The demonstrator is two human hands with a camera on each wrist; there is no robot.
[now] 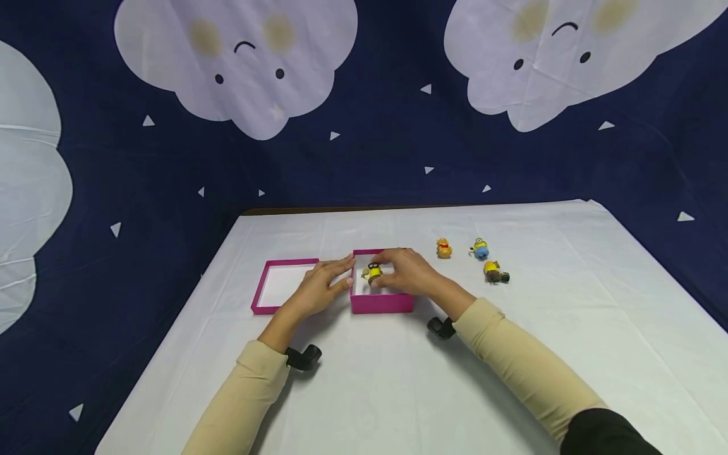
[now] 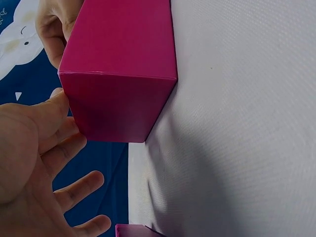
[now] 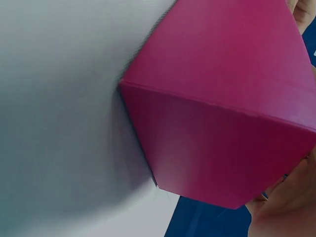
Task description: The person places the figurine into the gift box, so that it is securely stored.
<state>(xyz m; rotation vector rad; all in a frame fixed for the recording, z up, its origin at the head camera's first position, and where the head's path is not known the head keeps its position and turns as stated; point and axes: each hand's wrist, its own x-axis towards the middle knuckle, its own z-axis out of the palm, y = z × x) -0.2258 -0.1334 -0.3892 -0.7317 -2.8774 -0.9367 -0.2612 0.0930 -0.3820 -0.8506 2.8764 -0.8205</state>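
I see the right hand [image 1: 411,273] pinching a figure [image 1: 373,273] inside the pink box [image 1: 382,304]; the left hand [image 1: 316,291], fingers spread, touches the box's left side on the desk [image 1: 364,385].

Head view: high, well back, facing forward-down over table [image 1: 364,385] to far edge and both far corners. Wrist views: low, close, rolled opposite ways, facing far edge; both share near face of pink box [image 1: 382,304].
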